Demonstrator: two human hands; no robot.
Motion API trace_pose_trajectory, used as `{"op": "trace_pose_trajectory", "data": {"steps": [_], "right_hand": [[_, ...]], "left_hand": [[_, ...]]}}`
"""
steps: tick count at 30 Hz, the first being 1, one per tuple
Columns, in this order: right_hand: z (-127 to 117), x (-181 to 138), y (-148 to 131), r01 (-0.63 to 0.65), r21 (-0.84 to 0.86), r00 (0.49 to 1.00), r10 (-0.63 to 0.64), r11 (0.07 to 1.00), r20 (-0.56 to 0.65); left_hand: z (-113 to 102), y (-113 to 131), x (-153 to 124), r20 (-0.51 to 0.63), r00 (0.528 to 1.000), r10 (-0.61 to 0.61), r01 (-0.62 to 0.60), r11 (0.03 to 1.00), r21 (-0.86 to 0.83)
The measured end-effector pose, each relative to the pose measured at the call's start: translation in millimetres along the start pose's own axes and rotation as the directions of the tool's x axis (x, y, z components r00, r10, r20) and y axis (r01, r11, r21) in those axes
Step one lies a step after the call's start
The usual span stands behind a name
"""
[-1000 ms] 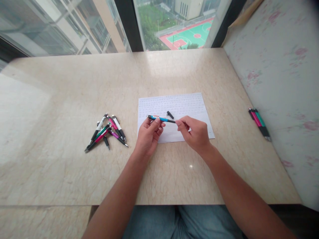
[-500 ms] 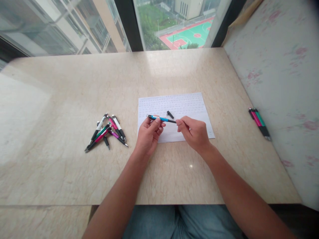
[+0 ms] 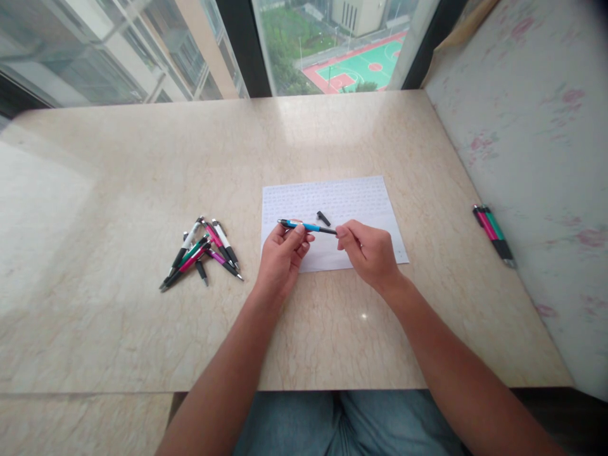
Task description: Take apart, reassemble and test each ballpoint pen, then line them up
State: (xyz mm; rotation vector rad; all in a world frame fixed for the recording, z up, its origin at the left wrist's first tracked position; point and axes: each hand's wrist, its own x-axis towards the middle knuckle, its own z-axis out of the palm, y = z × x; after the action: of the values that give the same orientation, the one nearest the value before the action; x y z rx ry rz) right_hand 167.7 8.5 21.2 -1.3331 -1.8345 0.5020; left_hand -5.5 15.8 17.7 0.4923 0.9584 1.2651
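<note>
Left hand (image 3: 285, 250) grips slim blue pen with black end (image 3: 311, 227). Right hand (image 3: 373, 250) pinches pen's black end, fingers closed. Pen lies sideways between both hands, over white paper sheet with rows of small writing (image 3: 370, 202). Small black plastic piece (image 3: 323, 219) on paper, just past pen. Messy pile of pink, white, green, purple pens (image 3: 194, 256) left of paper, on shiny beige tabletop (image 3: 323, 342).

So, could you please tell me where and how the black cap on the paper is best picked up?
Probably by its middle, pinched across its width from above: the slim black cap lies diagonally on the paper, and the blue pen crowds its near side.
</note>
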Motion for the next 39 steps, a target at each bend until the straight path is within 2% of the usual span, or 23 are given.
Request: {"op": "trace_pose_trajectory", "data": {"steps": [4,10,15,20,29,33,36,39], "right_hand": [[3,-1,0,-0.008,0.040,1.000,0.009,0.999,-0.021],[2,-1,0,0.039,0.005,0.999,-0.039,0.999,-0.005],[-1,0,-1,0.024,-0.007,1.000,-0.024,1.000,0.013],[1,0,-1,0.039,0.034,0.999,-0.038,0.999,-0.028],[1,1,-1,0.012,-0.050,0.999,-0.013,0.999,-0.032],[1,0,-2,0.010,-0.037,1.000,-0.011,0.999,-0.023],[1,1,5,0.012,0.027,1.000,-0.012,1.000,-0.010],[3,3,18,-0.023,0.031,0.999,0.024,0.999,-0.048]], "left_hand": [[-1,0,1,0.000,1.000,0.003,-0.003,1.000,-0.002],[-1,0,1,-0.005,1.000,0.011,-0.011,1.000,-0.002],[0,0,0,-0.006,1.000,0.014,-0.014,1.000,0.006],[-1,0,1,-0.009,1.000,0.021,-0.021,1.000,0.005],[-1,-2,2,0.002,1.000,0.029,-0.029,0.999,0.013],[0,-1,1,-0.001,0.999,0.033,-0.033,0.999,0.012],[0,-1,1,-0.022,0.999,0.024,-0.025,1.000,-0.007],[-2,1,3,-0.063,0.998,0.020,-0.023,0.998,-0.051]]}}
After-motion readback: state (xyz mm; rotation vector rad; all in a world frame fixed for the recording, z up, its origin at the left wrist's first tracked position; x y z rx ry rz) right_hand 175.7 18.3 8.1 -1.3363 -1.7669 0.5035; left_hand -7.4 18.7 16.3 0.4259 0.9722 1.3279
